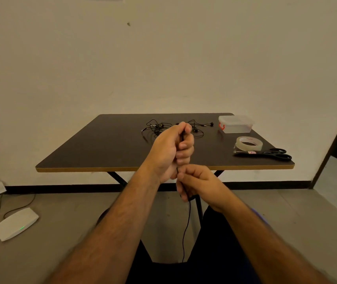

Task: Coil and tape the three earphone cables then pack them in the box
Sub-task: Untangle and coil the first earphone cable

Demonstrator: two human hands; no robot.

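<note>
A thin black earphone cable [186, 232] hangs from both fists at frame centre, its tail dangling toward the lap. The left hand [169, 150] is curled tight around it above; the right hand [196, 181] pinches it just below. More tangled cables [157, 128] lie on the dark surface [102, 148] behind, the lidded box [236, 124] at right.

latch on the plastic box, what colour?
Red-orange, on the left end of the clear plastic box; latch shows in the head view.
</note>
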